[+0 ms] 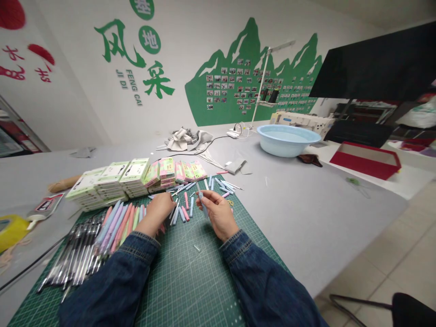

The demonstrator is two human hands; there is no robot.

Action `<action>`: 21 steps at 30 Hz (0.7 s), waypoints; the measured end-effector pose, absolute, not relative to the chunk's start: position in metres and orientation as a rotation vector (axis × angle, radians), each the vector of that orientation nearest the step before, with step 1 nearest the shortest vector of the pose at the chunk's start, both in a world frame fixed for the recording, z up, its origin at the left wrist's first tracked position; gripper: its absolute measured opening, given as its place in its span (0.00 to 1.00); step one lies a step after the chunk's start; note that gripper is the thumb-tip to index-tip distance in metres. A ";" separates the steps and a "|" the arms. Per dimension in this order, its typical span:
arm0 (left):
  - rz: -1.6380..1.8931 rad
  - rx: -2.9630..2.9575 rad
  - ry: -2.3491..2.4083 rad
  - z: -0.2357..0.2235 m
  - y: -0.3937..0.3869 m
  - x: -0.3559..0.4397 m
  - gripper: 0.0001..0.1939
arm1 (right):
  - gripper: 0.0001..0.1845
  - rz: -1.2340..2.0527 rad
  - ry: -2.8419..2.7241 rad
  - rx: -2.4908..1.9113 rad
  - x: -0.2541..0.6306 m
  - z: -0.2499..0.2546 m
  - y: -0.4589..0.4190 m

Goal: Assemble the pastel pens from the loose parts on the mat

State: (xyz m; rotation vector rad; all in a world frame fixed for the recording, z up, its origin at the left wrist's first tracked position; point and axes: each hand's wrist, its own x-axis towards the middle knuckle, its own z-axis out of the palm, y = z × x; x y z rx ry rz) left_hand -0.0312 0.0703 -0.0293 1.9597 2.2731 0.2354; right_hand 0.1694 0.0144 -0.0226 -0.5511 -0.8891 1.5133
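My right hand (220,212) pinches a light blue pen barrel (204,207), a thin refill or tip standing up out of it. Over the loose pen parts, my left hand (160,210) points downward with its fingers drawn together; whatever is between the fingertips is hidden. Just right of that hand lie a pink pen piece (185,213) and several blue ones, with white refills among them. To its left is a row of pastel pens (117,225), and in front of them many black and clear pens (73,254). A green cutting mat (190,281) lies beneath everything.
Stacked white-green boxes (111,179) and pink-green packs (166,172) stand behind the pens. Yellow tape (12,231) and a glue tube (46,208) are at left. A blue basin (289,141), crumpled grey cloth (185,138) and a red box (364,159) sit farther back.
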 end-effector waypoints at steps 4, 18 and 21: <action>0.168 1.956 2.301 -0.032 0.068 -0.031 0.10 | 0.12 1.529 -0.858 -0.562 0.171 -0.021 0.015; 0.111 1.950 2.350 -0.027 0.052 -0.033 0.11 | 0.12 1.526 -0.871 -0.584 0.173 -0.019 0.014; 0.086 1.935 2.349 -0.026 0.051 -0.032 0.10 | 0.12 1.519 -0.858 -0.596 0.174 -0.018 0.014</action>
